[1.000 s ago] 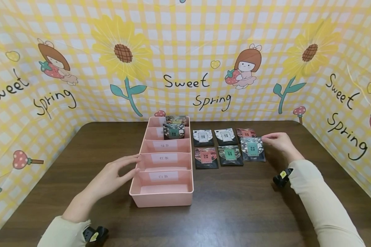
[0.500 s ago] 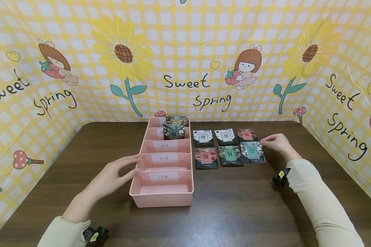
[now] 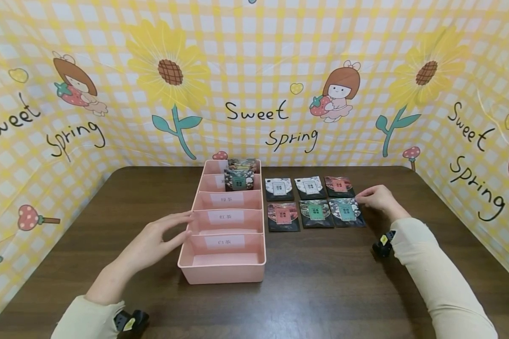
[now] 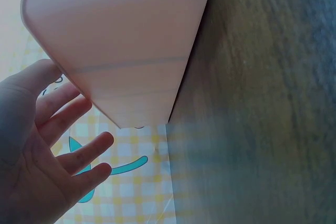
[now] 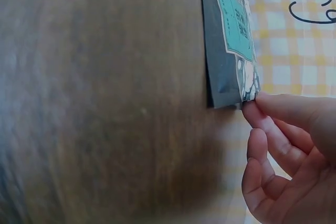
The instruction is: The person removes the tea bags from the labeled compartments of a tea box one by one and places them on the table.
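Note:
My right hand [image 3: 381, 199] pinches the edge of a dark tea sachet with a teal label [image 3: 347, 212], at the right end of the front row; the right wrist view shows thumb and forefinger on the corner of this sachet [image 5: 231, 40]. With fingers mostly straight and spread, my left hand [image 3: 152, 240] touches the left rim of a pink divided box [image 3: 221, 275]. In the left wrist view, thumb and fingertips of the left hand [image 4: 58, 145] meet the rim of the box [image 4: 131, 30]. Two sachets stand in its rear compartments, the nearer one a teal-labelled sachet [image 3: 239, 180].
Right of the box lie two white sachets [image 3: 279, 189], a red-labelled sachet [image 3: 340, 186] behind the held one, another red-labelled sachet [image 3: 283, 216] and a green-labelled sachet [image 3: 316, 213]. White paper labels mark the compartments. A checked cloth [image 3: 254, 70] rises behind the brown table [image 3: 322, 292].
The teal-labelled sachet has come down and toward me, uncovering the red-labelled one behind it. My right hand has shifted slightly left with it. The left hand has stayed at the box.

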`<state>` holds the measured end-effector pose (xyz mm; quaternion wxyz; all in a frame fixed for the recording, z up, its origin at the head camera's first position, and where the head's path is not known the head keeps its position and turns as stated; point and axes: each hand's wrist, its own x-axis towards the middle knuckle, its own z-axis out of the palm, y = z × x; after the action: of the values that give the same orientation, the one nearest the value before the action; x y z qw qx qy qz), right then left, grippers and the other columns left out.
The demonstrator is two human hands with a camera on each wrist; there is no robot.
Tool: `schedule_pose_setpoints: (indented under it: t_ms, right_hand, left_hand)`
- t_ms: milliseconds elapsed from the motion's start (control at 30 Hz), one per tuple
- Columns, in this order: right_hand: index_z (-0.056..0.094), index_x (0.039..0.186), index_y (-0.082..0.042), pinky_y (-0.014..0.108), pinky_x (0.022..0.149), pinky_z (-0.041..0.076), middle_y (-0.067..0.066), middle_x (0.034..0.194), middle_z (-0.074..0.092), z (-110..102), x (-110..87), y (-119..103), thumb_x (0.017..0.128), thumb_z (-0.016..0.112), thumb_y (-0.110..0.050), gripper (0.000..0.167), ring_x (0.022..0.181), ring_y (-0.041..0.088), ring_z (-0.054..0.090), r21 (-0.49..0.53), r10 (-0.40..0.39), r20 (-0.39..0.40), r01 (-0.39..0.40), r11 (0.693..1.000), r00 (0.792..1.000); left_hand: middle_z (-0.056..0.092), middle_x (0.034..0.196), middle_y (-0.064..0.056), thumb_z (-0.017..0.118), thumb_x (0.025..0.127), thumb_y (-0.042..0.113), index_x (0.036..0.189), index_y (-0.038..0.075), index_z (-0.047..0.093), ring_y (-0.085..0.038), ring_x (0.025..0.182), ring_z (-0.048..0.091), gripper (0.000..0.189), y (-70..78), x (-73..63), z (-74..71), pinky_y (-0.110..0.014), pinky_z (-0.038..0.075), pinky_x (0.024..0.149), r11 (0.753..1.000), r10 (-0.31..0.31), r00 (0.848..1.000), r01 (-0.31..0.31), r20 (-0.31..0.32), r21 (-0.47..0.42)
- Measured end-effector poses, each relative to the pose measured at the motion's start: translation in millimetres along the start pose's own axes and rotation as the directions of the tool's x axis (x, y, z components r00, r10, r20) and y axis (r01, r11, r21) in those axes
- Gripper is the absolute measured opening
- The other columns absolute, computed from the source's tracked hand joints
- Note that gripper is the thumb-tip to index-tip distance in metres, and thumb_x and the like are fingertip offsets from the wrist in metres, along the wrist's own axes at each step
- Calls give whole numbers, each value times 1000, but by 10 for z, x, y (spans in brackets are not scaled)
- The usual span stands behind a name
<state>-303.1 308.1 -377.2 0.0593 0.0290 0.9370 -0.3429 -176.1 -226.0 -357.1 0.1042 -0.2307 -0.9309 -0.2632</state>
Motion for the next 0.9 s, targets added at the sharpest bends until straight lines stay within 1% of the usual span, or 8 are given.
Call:
schedule_pose_setpoints:
  t_ms: [267, 467, 633, 767, 900]
  right_hand:
    - [65, 106, 9, 21, 63, 46, 19, 96, 68, -21, 4, 5, 89, 61, -18, 32, 74, 13, 57, -12, -1, -12, 1, 1000, 1000]
    - [64, 110, 7, 25, 69, 49, 23, 106, 65, -31, 2, -4, 90, 60, -20, 34, 84, 20, 60, 1, 8, -7, -8, 1000, 1000]
    - [62, 114, 6, 27, 75, 49, 25, 114, 62, -49, -49, -79, 92, 57, -21, 35, 93, 24, 59, 30, 5, 9, -5, 1000, 1000]
    - [60, 116, 7, 30, 78, 52, 27, 119, 59, -66, -99, -145, 93, 55, -20, 36, 97, 24, 60, 28, -44, 19, 43, 999, 999]
    - [60, 117, 7, 38, 83, 54, 28, 118, 60, -76, -120, -216, 93, 56, -22, 38, 97, 29, 63, 19, -108, 24, 107, 994, 994]
  left_hand:
    - [59, 129, -12, 63, 89, 23, 121, 11, 62, -33, 119, 55, 35, 15, 7, -7, -50, 43, 97, 1000, 17, 1000, -17, -11, 0]
    - [60, 129, -11, 64, 89, 23, 121, 12, 62, -32, 119, 55, 34, 33, 7, -15, -50, 43, 97, 1000, 20, 1000, -20, -15, -4]
    - [59, 130, -11, 64, 89, 23, 121, 12, 62, -33, 120, 55, 35, 35, 8, -19, -50, 42, 97, 1000, 11, 1000, -11, -4, -17]
    - [59, 130, -11, 64, 89, 23, 122, 12, 62, -33, 120, 54, 35, 38, 6, -23, -50, 42, 98, 1000, 4, 1000, -4, 2, -23]
    - [59, 130, -11, 64, 89, 23, 122, 12, 62, -33, 120, 54, 35, 43, 2, -28, -50, 42, 98, 1000, 0, 1000, 0, 4, -25]
